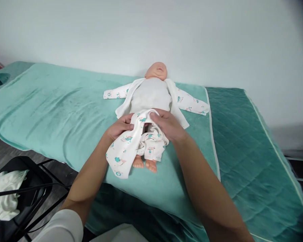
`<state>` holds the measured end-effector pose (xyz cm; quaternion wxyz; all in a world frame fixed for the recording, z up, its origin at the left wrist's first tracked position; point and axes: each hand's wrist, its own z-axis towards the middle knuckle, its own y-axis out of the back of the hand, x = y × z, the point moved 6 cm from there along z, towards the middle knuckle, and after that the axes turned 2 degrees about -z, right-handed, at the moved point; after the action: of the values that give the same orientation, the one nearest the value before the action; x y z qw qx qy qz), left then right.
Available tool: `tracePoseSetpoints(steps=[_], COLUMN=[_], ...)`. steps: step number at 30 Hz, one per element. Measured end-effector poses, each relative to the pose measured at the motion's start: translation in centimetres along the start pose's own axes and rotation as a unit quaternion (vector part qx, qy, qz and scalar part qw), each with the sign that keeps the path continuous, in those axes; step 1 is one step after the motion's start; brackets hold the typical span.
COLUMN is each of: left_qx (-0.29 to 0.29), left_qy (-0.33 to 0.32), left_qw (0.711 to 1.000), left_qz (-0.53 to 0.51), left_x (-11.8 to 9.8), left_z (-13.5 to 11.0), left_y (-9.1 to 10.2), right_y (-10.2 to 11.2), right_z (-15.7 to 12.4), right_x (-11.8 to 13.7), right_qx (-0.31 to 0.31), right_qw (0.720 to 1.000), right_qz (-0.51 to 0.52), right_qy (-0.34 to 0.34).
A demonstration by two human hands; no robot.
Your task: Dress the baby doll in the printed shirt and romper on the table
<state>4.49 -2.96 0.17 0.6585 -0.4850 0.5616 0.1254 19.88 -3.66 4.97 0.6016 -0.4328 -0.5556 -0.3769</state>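
Observation:
A baby doll (158, 70) lies on its back on the bed, head toward the wall. It wears an open white jacket (193, 105) with printed sleeves spread to both sides, over a plain white body (151, 94). Printed baby pants (125, 148) lie over its lower body, one leg stretched flat to the left, the other bunched round the doll's legs. My left hand (120, 126) pinches the pants' left edge. With thumb and fingers, my right hand (169, 124) grips the waistband on the other side. Both doll feet (144, 163) stick out below the cloth.
A light green sheet (53, 107) covers most of the bed, over a darker quilted cover (249, 144) at the right. The white wall (146, 33) stands behind. At lower left, a black chair (37, 193) bears crumpled white cloth (6, 195).

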Motion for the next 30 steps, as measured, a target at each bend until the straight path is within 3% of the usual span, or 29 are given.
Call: tracePoseSetpoints(steps=[5, 9, 11, 14, 16, 18, 24, 30], left_qx=[-0.108, -0.139, -0.128, -0.045, 0.014, 0.03, -0.047, -0.078], left_qy=[-0.093, -0.108, -0.093, -0.048, -0.012, 0.004, -0.056, -0.095], left_qw=[0.99, 0.983, 0.985, 0.994, 0.996, 0.995, 0.996, 0.992], left_qz=[0.008, 0.043, 0.067, 0.087, 0.091, 0.095, 0.05, -0.001], left_x=[-0.7, -1.0, -0.9, -0.7, -0.4, -0.3, -0.6, -0.7], left_z=[-0.2, -0.3, -0.5, -0.8, -1.1, -1.3, -0.9, -0.9], left_y=[0.2, 0.3, 0.3, -0.2, -0.7, -0.9, -0.6, -0.6], right_y=[-2.5, -3.0, -2.4, -1.1, -0.7, -0.5, -0.7, -0.7], right_z=[-0.9, -1.0, -0.9, -0.6, -0.4, -0.2, -0.3, -0.5], right_x=[1.5, 0.6, -0.2, -1.3, -1.7, -1.9, -1.6, -1.8], right_qx=[0.081, 0.045, -0.01, -0.103, -0.13, -0.137, -0.069, 0.005], right_qw=[0.985, 0.99, 0.997, 0.994, 0.989, 0.987, 0.988, 0.992], right_qz=[-0.145, -0.131, -0.075, 0.022, 0.058, 0.08, 0.137, 0.124], right_qy=[0.041, -0.008, -0.033, -0.035, -0.029, -0.027, 0.011, 0.01])
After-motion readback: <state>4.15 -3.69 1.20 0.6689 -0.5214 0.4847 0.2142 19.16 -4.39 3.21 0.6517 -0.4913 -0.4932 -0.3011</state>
